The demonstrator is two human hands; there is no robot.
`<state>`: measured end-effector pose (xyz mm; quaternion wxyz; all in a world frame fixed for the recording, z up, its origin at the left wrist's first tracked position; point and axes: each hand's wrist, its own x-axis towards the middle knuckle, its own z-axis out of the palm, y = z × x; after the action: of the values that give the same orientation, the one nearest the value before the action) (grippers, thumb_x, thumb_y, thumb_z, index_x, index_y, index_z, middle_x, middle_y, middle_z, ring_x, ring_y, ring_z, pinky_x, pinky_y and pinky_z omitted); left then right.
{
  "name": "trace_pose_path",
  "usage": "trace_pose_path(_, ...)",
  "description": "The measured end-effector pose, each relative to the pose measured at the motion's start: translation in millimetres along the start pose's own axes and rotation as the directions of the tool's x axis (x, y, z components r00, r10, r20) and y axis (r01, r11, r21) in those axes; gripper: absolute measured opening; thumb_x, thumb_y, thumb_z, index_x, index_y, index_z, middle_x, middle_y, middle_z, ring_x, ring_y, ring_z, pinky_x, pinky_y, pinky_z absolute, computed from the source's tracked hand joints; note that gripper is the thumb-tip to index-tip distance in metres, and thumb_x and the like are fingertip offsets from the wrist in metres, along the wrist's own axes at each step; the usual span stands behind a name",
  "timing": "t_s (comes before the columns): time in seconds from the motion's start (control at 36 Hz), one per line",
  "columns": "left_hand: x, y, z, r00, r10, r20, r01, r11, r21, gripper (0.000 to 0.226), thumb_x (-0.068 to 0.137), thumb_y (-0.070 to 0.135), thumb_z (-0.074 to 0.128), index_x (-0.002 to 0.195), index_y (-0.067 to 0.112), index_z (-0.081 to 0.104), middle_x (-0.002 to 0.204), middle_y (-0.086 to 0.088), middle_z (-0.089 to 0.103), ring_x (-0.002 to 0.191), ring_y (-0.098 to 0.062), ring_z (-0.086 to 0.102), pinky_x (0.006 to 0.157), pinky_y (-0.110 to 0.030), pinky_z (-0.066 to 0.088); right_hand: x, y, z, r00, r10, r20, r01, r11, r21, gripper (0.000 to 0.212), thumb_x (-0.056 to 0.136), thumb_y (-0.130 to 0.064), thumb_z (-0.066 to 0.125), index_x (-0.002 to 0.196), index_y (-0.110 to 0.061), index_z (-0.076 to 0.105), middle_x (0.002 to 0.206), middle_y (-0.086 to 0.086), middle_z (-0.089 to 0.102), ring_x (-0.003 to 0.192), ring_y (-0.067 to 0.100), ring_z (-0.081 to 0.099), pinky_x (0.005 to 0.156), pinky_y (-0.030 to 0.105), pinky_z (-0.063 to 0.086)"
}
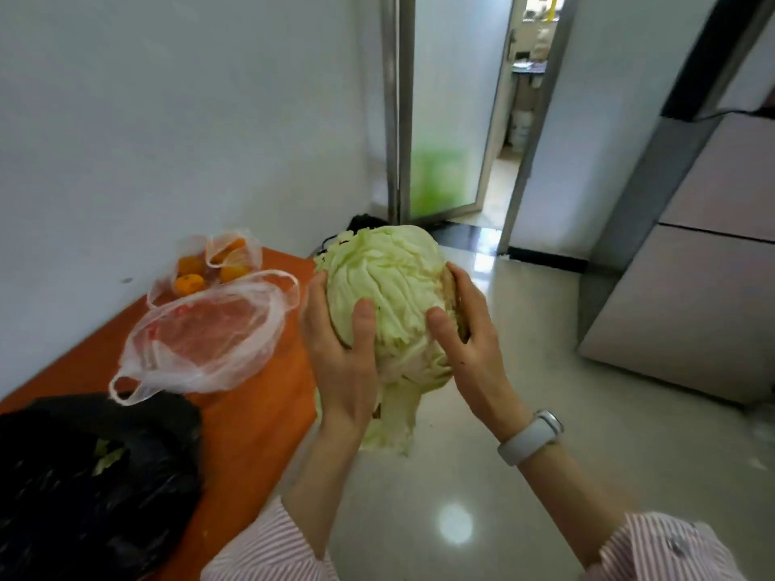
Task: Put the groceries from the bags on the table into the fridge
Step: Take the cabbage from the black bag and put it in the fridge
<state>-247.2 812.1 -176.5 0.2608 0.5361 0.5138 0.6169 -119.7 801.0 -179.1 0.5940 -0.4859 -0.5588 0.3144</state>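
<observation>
A large pale green cabbage [394, 287] is held in the air beside the orange table [260, 404], over the floor. My left hand [344, 354] grips its left side, thumb on the front. My right hand [469, 329] grips its right side; a white watch is on that wrist. On the table lie a black bag [84, 475] with green leaves showing, a crumpled clear bag [209, 337], and a clear bag of oranges [209, 266]. The fridge [692, 287], pale grey with its doors shut, stands at the right.
White wall behind the table. A glass door [444, 119] stands ajar at the back, leading to another room. A dark object [365, 222] lies on the floor by the corner. Glossy floor [545, 413] stretches between the table and the fridge.
</observation>
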Motion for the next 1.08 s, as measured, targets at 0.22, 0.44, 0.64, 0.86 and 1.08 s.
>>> trace_pose_path(0.22, -27.8, 56.8, 189.7, 0.935, 0.093, 0.342, -0.043, 0.988, -0.152, 0.08, 0.073, 0.067, 0.035, 0.141, 0.024, 0.032, 0.142, -0.002, 0.034, 0.128, -0.013, 0.036, 0.107, -0.033, 0.033, 25.5, 15.6, -188.7, 0.939, -0.032, -0.342, -0.018, 0.99, -0.141, 0.074, 0.074, -0.059, 0.053, 0.138, -0.027, 0.036, 0.138, -0.001, 0.043, 0.126, 0.012, 0.044, 0.106, 0.041, 0.039)
trace_pose_path(0.44, -51.2, 99.4, 397.7, 0.802, 0.238, 0.548, -0.046, 0.939, -0.34, 0.082, 0.075, 0.073, 0.037, 0.141, 0.024, 0.033, 0.141, -0.002, 0.038, 0.13, -0.016, 0.038, 0.109, -0.043, 0.034, 63.7, 33.7, -377.3, 0.811, -0.153, -0.564, -0.03, 0.953, -0.301, 0.069, 0.078, -0.057, 0.054, 0.137, -0.024, 0.04, 0.133, 0.004, 0.048, 0.123, 0.011, 0.048, 0.104, 0.042, 0.04)
trace_pose_path(0.64, -42.3, 172.4, 600.3, 0.707, 0.378, 0.597, -0.05, 0.87, -0.491, 0.081, 0.074, 0.076, 0.035, 0.141, 0.031, 0.029, 0.142, -0.001, 0.035, 0.13, -0.016, 0.037, 0.108, -0.045, 0.035, 149.3, 21.5, -550.1, 0.727, -0.281, -0.627, 0.012, 0.917, -0.398, 0.065, 0.077, -0.053, 0.054, 0.133, -0.024, 0.043, 0.134, 0.0, 0.047, 0.119, 0.001, 0.048, 0.098, 0.017, 0.042)
trace_pose_path(0.86, -36.6, 264.3, 775.7, 0.609, 0.507, 0.61, -0.045, 0.789, -0.612, 0.085, 0.07, 0.069, 0.039, 0.142, 0.023, 0.031, 0.142, -0.003, 0.033, 0.128, -0.01, 0.034, 0.102, -0.022, 0.03, 227.3, 6.5, -716.4, 0.623, -0.385, -0.681, 0.059, 0.891, -0.45, 0.056, 0.077, -0.046, 0.057, 0.128, -0.037, 0.036, 0.131, -0.01, 0.043, 0.114, -0.015, 0.043, 0.092, 0.005, 0.039)
trace_pose_path(1.08, -26.3, 309.2, 935.0, 0.581, 0.593, 0.557, -0.082, 0.723, -0.686, 0.107, 0.057, 0.085, 0.047, 0.144, 0.027, 0.022, 0.144, -0.001, 0.025, 0.127, -0.009, 0.034, 0.101, -0.027, 0.035, 315.1, 15.4, -871.2, 0.639, -0.498, -0.586, 0.143, 0.826, -0.545, 0.068, 0.072, -0.057, 0.054, 0.132, -0.032, 0.037, 0.137, -0.003, 0.043, 0.119, -0.008, 0.044, 0.09, 0.005, 0.039)
